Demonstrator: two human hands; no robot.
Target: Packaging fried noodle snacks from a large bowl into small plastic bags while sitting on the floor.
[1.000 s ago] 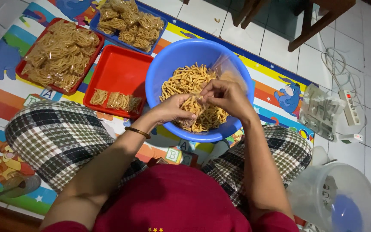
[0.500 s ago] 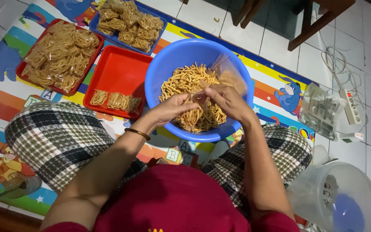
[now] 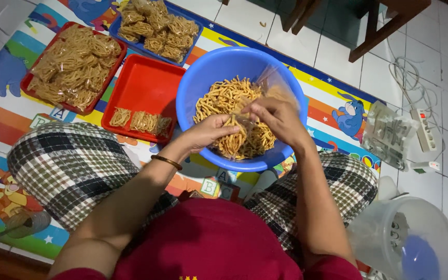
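Observation:
A blue plastic bowl (image 3: 203,78) of yellow fried snack sticks (image 3: 219,98) stands on the mat between my knees. Both hands are over it. My right hand (image 3: 281,118) grips a clear plastic bag (image 3: 273,83) whose loose end sticks up past the bowl's far side. My left hand (image 3: 209,130), with a thin bangle on the wrist, pinches a bunch of snack sticks at the bag's mouth, fingertips touching the right hand's.
Left of the bowl lie a red tray (image 3: 149,83) with a few snack packs, a fuller red tray (image 3: 29,78) and a blue tray (image 3: 195,39) of packs. On the right are a pile of clear bags (image 3: 390,136), a power strip (image 3: 424,129), a clear lidded container (image 3: 405,241) and chair legs (image 3: 377,31).
My hands have drawn together over the bowl's middle. The left hand has come up from the snack pile to meet the right hand at the bag.

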